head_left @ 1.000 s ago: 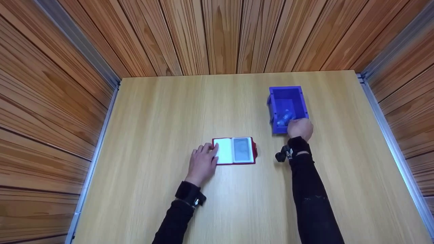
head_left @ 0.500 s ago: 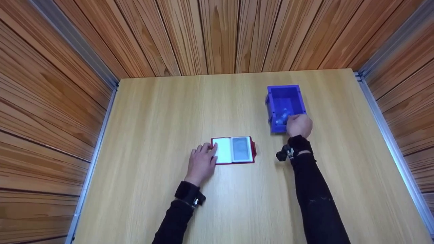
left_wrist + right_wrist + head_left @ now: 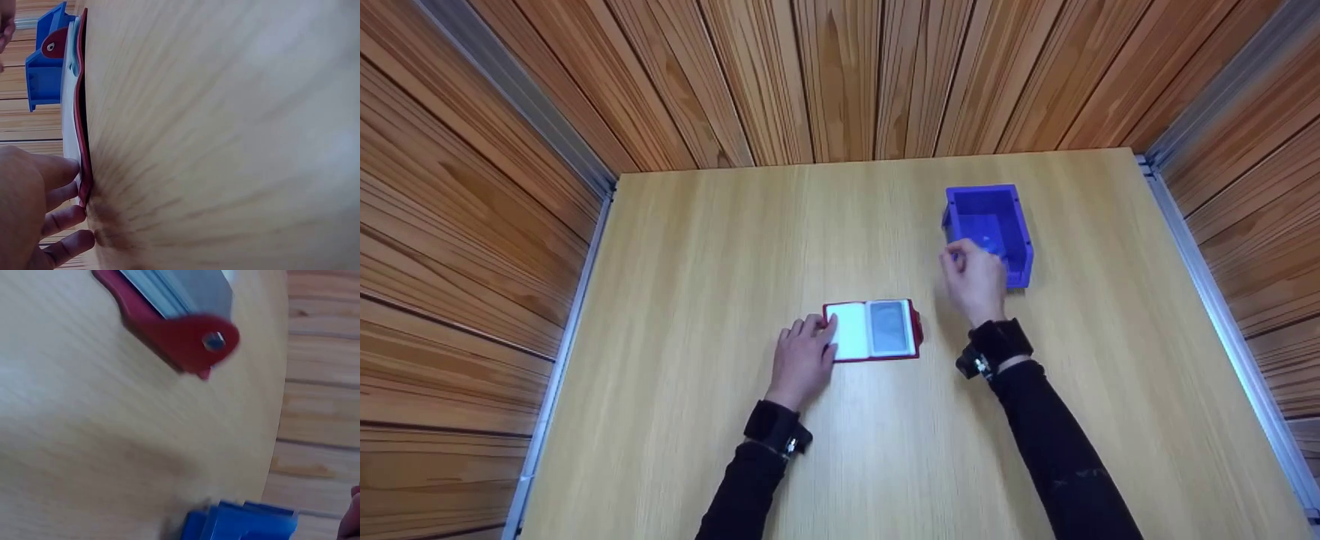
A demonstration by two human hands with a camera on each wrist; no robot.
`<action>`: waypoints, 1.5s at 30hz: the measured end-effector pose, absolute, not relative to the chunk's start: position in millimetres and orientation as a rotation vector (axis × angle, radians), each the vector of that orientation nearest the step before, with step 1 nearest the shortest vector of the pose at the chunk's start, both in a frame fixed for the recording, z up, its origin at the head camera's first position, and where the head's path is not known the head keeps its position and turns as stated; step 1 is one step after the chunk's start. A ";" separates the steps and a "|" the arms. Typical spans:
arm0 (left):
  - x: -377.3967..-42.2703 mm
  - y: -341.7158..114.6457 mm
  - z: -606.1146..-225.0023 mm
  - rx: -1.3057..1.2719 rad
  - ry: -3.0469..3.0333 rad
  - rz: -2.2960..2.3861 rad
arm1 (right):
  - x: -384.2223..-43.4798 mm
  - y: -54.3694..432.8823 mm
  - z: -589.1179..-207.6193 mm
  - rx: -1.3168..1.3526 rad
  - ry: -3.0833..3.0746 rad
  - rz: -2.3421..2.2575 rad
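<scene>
A small red snap-tab holder with clear sleeves (image 3: 889, 328) lies open flat on the table, a white page (image 3: 851, 331) on its left side. My left hand (image 3: 800, 364) rests at its left edge, thumb and index on the white page, the other fingertips at the cover's edge. My right hand (image 3: 975, 279) is raised over the near left corner of a blue bin (image 3: 1020, 259), fingers bent and thumb close to the index. Anything between those fingers is too small or hidden to see. Something clear bluish (image 3: 992, 244) lies inside the bin, partly behind the hand.
The holder's red snap tab (image 3: 208, 340) shows large in the right wrist view. The pale wooden table (image 3: 720, 247) meets plank walls (image 3: 840, 82) at the back and both sides, with metal rails (image 3: 556, 367) along the side edges.
My right hand has come up out of the bin's near right corner and shifted left, towards the holder. The left hand keeps its place on the page. The head view has drifted slightly.
</scene>
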State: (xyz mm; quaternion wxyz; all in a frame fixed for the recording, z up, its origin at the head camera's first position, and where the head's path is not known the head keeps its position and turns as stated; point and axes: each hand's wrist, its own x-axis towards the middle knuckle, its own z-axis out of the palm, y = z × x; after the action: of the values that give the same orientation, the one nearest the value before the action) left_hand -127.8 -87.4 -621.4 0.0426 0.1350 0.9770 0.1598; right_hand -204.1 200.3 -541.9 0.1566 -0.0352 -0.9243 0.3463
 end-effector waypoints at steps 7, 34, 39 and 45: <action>-127.1 -85.8 -623.7 0.403 2.977 0.513 | -182.5 164.6 -559.7 0.417 -2.805 0.984; -125.5 -87.9 -621.9 0.407 3.005 0.548 | -175.4 169.7 -604.8 0.725 -3.124 0.838; -125.6 -87.9 -622.0 0.417 3.009 0.567 | -177.7 169.7 -602.9 0.704 -3.134 0.840; -126.3 -87.9 -621.7 0.415 3.005 0.559 | -178.7 167.2 -600.2 0.690 -3.150 0.805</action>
State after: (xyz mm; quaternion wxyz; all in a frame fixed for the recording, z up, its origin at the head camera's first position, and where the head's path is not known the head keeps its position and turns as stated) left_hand -126.3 -87.9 -621.7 0.0287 0.1346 0.9738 0.1810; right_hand -178.7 167.2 -600.2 -0.0910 0.2068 -0.9438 0.2411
